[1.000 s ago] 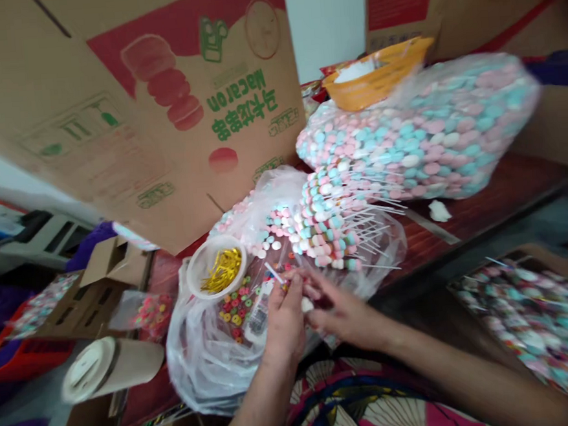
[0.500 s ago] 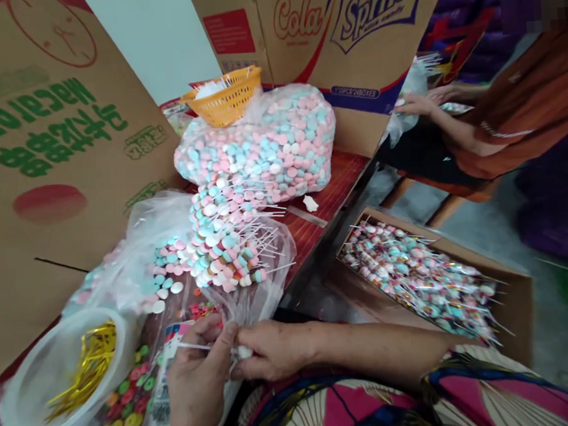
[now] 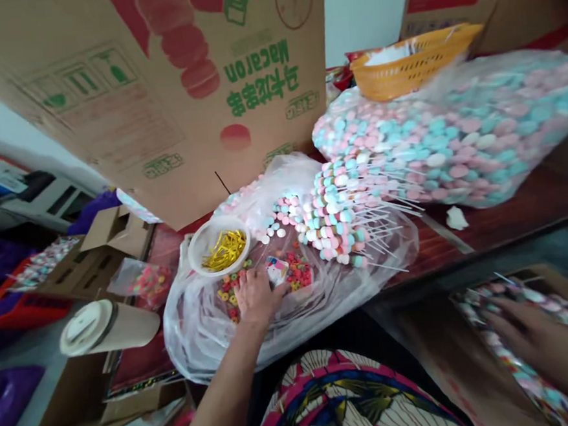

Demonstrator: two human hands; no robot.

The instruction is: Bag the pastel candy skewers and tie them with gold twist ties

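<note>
My left hand (image 3: 255,296) lies with its fingers stretched out and thumb apart, over the colourful ring candies (image 3: 228,288) on the clear plastic sheet. Right beside its fingers are printed wrapper bags (image 3: 277,270). Smeared by motion, my right hand (image 3: 520,326) is at the far right, over a carton of wrapped marshmallow sticks (image 3: 533,377); its fingers are too blurred to read. A pile of marshmallow skewers (image 3: 335,216) with white sticks sits beyond the left hand. The white bowl (image 3: 196,251) holding gold twist ties (image 3: 225,249) stands just behind that hand.
A big bag of pastel marshmallows (image 3: 463,135) and an orange basket (image 3: 396,78) fill the back right. Large cartons (image 3: 185,129) rise behind the table. On the left are a lidded paper cup (image 3: 126,324), a bag of candies (image 3: 147,281) and open boxes (image 3: 78,402).
My hands have parted. The left moved onto the ring candies; the right went out to the carton at the right. The view has swung left, and the co-worker is out of sight.
</note>
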